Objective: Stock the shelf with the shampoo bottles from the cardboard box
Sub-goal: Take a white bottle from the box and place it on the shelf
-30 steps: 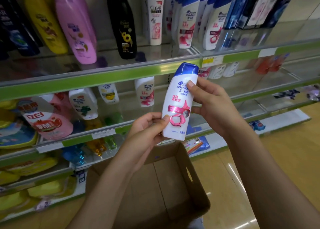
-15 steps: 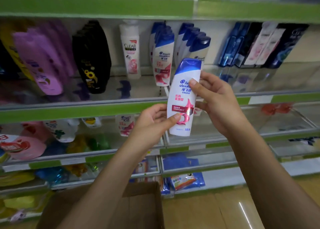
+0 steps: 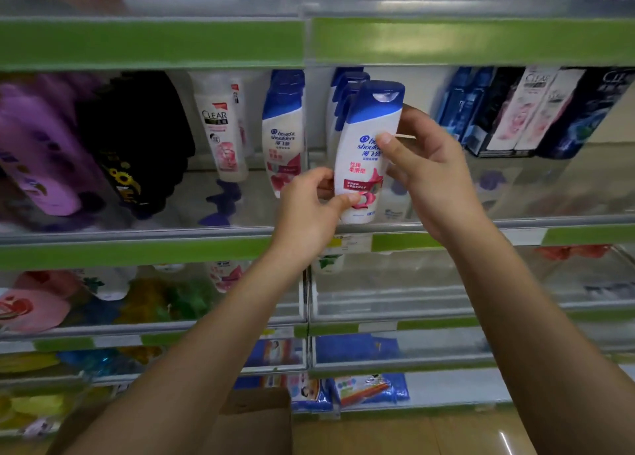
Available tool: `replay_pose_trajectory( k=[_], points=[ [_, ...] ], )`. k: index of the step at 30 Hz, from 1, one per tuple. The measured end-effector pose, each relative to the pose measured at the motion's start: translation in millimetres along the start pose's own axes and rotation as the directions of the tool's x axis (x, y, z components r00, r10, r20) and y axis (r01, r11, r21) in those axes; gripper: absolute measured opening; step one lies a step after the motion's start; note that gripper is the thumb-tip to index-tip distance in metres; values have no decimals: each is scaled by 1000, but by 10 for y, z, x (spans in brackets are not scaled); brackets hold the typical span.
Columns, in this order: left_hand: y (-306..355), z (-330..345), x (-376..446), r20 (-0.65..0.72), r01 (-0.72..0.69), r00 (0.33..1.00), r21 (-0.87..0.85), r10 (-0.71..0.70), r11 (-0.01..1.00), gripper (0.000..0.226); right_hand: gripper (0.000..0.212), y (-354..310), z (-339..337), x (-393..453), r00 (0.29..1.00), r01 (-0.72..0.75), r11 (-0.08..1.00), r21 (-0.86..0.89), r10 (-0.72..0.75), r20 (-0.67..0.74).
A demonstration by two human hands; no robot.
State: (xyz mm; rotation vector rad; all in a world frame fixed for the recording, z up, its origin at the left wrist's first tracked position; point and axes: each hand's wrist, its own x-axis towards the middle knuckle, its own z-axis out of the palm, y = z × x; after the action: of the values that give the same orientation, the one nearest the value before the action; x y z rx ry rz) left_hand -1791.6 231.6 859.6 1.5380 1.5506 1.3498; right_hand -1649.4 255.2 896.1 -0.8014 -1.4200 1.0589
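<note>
Shampoo bottle (image 3: pixel 366 152), white with a blue cap, stands upright in the air just in front of the shelf (image 3: pixel 137 239), level with a row of matching bottles (image 3: pixel 283 135) already standing there. The left hand (image 3: pixel 309 210) pinches its lower edge, thumb on the label, and the right hand (image 3: pixel 429 176) grips its upper part, thumb across the front; both grips are clamped on the bottle. It is not yet set down, so this placement looks nearly done. The cardboard box (image 3: pixel 254 423) shows only a corner at the bottom, so what remains inside cannot be told. Compared with a second ago, the bottle has risen from above the open box to shelf height, and the view has tilted up, leaving the box mostly out of sight.
</note>
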Motion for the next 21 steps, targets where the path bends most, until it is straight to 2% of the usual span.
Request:
replay_pose_trajectory(
  k=[7,21],
  points=[
    [-63,137,24,-85,-11,996,73,17,997,30,36,219,-115,82,997,67,985,-159,-62,36],
    [-165,170,34,-56,-17,998,74,21,997,33,31,280,-102,56,998,61,973,-222,-67,-17]
  ],
)
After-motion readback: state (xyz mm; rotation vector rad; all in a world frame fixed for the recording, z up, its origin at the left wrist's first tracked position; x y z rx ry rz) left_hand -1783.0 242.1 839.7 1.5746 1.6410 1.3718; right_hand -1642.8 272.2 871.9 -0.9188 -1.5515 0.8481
